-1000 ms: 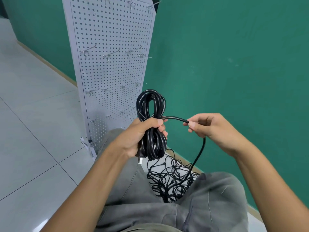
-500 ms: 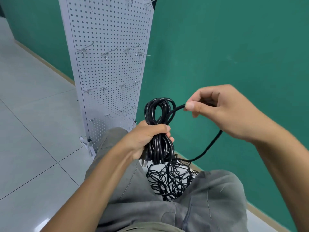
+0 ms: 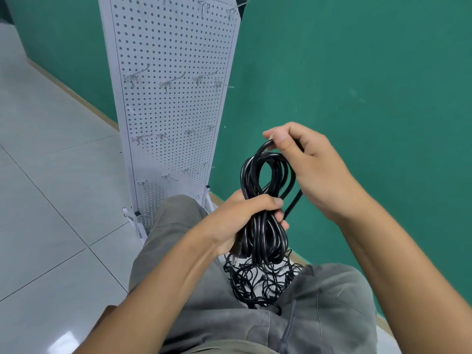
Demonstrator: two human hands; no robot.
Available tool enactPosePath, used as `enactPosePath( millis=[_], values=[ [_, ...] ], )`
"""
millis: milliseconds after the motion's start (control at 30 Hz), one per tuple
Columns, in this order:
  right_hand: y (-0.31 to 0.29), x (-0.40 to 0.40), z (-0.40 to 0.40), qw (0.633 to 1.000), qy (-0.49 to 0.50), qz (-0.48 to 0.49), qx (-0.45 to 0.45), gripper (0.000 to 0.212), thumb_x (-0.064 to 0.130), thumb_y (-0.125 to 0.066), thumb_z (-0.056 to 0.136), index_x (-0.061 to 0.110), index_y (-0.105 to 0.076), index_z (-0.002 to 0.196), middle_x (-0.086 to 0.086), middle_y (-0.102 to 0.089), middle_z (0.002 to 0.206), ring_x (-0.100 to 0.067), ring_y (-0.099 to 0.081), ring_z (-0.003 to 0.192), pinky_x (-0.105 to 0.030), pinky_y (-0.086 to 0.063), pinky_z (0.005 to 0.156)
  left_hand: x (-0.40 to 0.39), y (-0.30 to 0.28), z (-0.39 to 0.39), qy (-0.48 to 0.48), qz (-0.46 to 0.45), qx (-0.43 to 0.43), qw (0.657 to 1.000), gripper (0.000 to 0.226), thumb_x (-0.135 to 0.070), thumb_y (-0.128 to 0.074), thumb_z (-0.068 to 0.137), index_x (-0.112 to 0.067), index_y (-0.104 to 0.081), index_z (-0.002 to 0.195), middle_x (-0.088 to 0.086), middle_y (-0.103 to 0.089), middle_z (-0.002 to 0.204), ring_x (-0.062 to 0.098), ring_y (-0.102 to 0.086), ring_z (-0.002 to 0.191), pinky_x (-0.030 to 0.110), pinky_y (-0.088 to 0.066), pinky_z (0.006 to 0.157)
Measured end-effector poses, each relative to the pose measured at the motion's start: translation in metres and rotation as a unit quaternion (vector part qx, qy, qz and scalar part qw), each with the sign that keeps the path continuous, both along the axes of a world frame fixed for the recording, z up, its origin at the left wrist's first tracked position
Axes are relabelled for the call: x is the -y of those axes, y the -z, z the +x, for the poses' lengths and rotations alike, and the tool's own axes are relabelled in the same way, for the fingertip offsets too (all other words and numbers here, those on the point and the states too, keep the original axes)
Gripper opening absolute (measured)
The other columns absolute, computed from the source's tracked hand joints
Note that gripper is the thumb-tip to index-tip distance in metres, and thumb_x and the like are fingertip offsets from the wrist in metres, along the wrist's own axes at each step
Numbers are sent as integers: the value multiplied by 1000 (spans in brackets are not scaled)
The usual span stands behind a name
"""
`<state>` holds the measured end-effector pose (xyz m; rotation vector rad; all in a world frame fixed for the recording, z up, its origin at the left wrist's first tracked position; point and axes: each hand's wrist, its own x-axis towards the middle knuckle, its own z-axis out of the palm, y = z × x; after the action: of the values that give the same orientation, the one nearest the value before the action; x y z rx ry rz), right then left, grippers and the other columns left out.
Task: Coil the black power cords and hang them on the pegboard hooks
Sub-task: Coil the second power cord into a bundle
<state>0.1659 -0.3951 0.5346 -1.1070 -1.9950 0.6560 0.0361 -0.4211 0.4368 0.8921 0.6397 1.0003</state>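
Head view, single frame. Your left hand (image 3: 245,221) is wrapped tight round the waist of the glossy black coiled power cord (image 3: 265,200), fingers curled fully about the bundle; that pinch at the middle is likely why the loops stand as a figure-eight above and below your fist instead of springing apart. Your right hand (image 3: 314,169) pinches the free strand between thumb and forefinger, right at the crown of the upper loop, with the slack running down behind the coil; judged purpose: laying one more turn onto the bundle.

Coil sits in the air between your knees, in front of the green wall, just right of the white perforated metal pegboard (image 3: 173,103). A metal plug end (image 3: 236,254) pokes out below your left palm.

Loose tangle of thinner black cords (image 3: 260,284) lies on the floor between your grey trouser legs, not yet sorted.

Bare wire pegboard hooks (image 3: 170,81) stand in rows; none carries a cord. Hanging step judged not yet begun.

Risk, as estimate: loosen the left grip and the turns will slip.
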Motion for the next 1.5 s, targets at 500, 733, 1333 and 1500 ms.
enactPosePath(
  millis=[500,733,1333,1500],
  values=[
    [33,11,-18,948,19,-177,-264,31,32,-37,111,23,-63,94,10,-70,127,-21,-65,117,-34,-55,74,-5,4,-3,-98,15,-21,995,21,-30,-84,79,-21,-81,97,9,-76,102,17,-72,92,38,-58,80],
    [30,-7,-4,985,5,-175,-1,36,47,-24,110,46,-55,128,24,-58,126,0,-56,113,-12,-48,77,-2,2,-5,-43,-37,7,998,26,-29,-72,87,-9,-66,104,10,-77,93,27,-74,77,44,-62,79],
    [66,-32,-19,917,-59,-379,-107,83,83,-23,91,22,-59,134,2,-68,121,-11,-70,104,-33,-59,87,-16,7,-20,-96,1,77,992,23,-28,-67,93,-16,-71,75,4,-68,83,18,-67,75,32,-59,73],
    [95,-24,-6,881,-156,-431,-122,114,89,-15,83,-3,-48,143,-21,-62,130,-32,-56,115,-54,-34,119,-20,2,-37,-199,-49,119,972,27,-27,-62,98,-13,-65,76,4,-71,72,16,-73,72,32,-61,64]
  ],
)
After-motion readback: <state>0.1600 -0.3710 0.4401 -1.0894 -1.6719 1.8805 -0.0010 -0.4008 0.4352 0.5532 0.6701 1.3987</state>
